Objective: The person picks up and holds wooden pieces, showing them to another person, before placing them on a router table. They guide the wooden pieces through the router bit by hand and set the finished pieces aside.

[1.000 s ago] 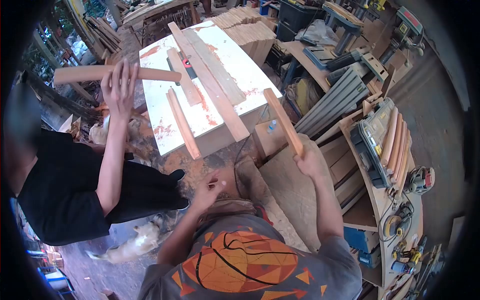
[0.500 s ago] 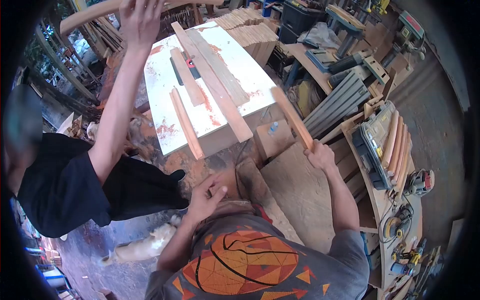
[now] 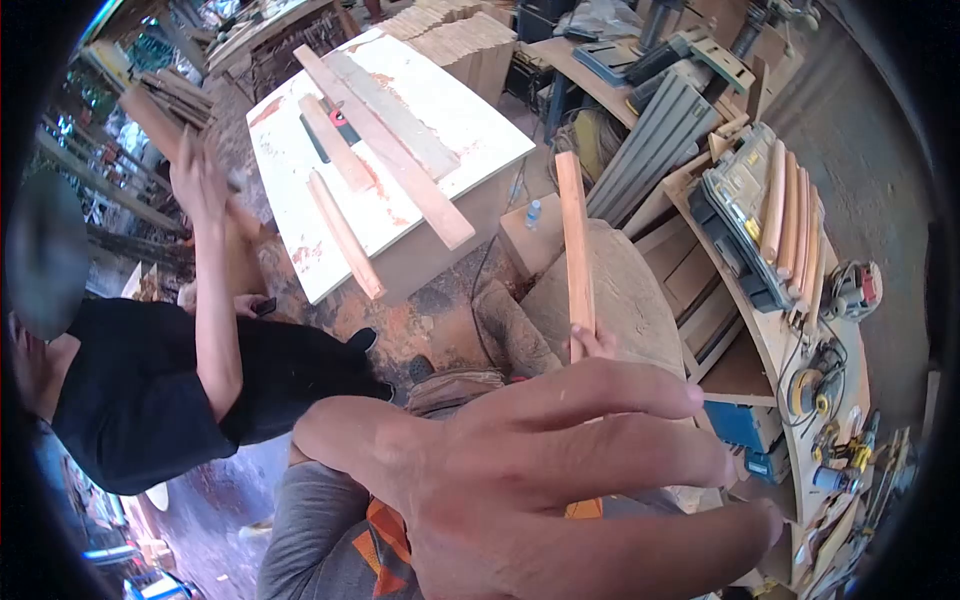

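Observation:
My left hand [image 3: 540,470] is raised close to the camera, its fingers spread and nothing visible in it. It covers much of my shirt and my right forearm. Behind it, my right hand [image 3: 597,343] grips the lower end of a curved wooden strip [image 3: 575,240], which points away from me, nearly upright in view. Ahead, a white-topped table [image 3: 480,170] bears a long board [image 3: 385,150], a shorter board [image 3: 335,145] and a narrow wooden strip [image 3: 343,235] that overhangs the near edge.
At the left, a co-worker in a black shirt [image 3: 130,380] holds up a piece of wood [image 3: 150,118]. Several curved wooden pieces [image 3: 775,200] lie on a tool case [image 3: 735,220] on the right-hand bench. A plastic bottle [image 3: 533,213] stands beyond my strip.
My left hand has risen from my waist to just before the camera. My right hand has drawn the strip nearer and turned it more upright. The co-worker's raised hand has moved down and left.

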A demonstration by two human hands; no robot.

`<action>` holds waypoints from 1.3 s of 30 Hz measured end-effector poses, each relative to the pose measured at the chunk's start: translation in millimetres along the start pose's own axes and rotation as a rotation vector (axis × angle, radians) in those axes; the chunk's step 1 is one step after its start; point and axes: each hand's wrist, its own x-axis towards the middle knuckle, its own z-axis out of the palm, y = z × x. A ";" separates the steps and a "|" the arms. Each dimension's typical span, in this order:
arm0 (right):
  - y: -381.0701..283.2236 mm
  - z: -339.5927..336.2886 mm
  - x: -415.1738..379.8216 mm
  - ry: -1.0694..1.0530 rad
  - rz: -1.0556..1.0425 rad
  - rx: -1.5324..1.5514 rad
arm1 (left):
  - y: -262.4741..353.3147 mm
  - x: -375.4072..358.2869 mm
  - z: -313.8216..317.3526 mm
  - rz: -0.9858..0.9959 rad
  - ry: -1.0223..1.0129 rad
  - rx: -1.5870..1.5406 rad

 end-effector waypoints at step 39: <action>-45.5 73.1 -35.6 -1.220 0.256 1.146 | -236.6 -147.4 -13.6 -0.856 0.269 -0.199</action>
